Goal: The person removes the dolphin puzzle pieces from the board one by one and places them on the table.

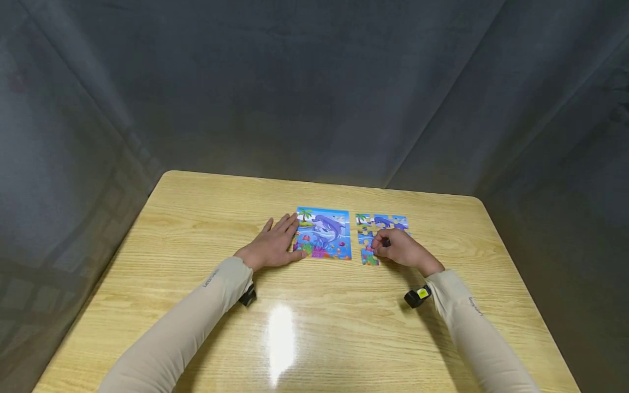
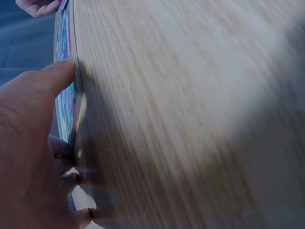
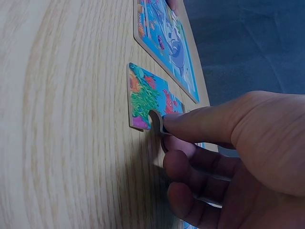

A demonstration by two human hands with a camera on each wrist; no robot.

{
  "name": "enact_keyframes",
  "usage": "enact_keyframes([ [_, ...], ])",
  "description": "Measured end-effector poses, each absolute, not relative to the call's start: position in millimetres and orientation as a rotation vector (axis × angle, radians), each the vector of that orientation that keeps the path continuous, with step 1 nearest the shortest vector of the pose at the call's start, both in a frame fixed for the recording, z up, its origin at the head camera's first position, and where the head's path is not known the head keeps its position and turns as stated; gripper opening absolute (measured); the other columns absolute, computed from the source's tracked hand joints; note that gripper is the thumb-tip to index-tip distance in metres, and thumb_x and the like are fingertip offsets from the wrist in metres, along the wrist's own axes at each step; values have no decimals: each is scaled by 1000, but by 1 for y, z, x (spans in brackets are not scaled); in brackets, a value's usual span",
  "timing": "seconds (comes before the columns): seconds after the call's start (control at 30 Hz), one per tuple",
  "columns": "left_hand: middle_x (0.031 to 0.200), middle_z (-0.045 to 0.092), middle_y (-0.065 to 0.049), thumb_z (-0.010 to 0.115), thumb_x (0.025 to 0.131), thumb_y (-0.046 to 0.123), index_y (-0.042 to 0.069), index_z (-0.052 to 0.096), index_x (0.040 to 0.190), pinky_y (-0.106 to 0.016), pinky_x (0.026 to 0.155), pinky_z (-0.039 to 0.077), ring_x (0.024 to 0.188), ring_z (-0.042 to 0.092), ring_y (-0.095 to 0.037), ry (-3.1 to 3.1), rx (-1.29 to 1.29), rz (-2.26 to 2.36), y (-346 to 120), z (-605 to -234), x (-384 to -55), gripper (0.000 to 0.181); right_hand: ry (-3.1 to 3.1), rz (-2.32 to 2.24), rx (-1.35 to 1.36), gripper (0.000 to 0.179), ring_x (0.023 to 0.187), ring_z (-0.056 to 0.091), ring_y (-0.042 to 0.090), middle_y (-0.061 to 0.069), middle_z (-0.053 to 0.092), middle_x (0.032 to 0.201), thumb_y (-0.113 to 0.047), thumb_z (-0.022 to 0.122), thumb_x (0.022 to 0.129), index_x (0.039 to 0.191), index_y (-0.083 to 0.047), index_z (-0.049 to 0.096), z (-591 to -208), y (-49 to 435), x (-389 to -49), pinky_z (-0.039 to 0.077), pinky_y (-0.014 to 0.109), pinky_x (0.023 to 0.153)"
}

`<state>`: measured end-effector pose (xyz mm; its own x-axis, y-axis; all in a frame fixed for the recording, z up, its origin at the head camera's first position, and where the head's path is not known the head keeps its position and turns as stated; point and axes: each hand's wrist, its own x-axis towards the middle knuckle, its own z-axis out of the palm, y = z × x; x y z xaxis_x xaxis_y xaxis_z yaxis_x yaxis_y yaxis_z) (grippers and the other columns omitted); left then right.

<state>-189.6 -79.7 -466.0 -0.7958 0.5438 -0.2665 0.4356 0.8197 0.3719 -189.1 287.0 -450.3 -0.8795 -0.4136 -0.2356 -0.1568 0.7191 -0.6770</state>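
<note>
A square dolphin picture board (image 1: pixel 328 233) lies flat near the table's middle. My left hand (image 1: pixel 272 245) rests along its left side, fingers extended; the thumb (image 2: pixel 62 74) touches the near edge in the left wrist view. To the board's right, a partly joined jigsaw of the same picture includes top-row pieces (image 1: pixel 382 220) and a near-left corner piece (image 3: pixel 143 98) with green seaweed. My right hand (image 1: pixel 400 248) bends over the jigsaw. Between its thumb and index finger it pinches a puzzle piece (image 3: pixel 156 123), seen edge-on and tilted beside the corner piece; its printed face is hidden.
The light wooden table (image 1: pixel 334 327) has rounded far corners, with grey curtains (image 1: pixel 314 98) behind and at both sides. Each wrist wears a small black camera, the right one (image 1: pixel 417 296) with a yellow patch. A narrow gap separates board and jigsaw.
</note>
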Motion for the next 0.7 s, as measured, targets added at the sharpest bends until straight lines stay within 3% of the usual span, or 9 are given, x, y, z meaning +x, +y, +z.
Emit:
enact_keyframes([
  [0.7, 183, 1, -9, 51, 107, 63, 7, 12, 172, -62, 137, 4, 171, 1, -31, 2645, 735, 423, -79, -467, -190, 95, 2567, -947, -452, 4, 80, 56, 16, 13, 72, 97, 2, 69, 99, 96, -1, 70, -451, 285, -185, 46, 23, 65],
])
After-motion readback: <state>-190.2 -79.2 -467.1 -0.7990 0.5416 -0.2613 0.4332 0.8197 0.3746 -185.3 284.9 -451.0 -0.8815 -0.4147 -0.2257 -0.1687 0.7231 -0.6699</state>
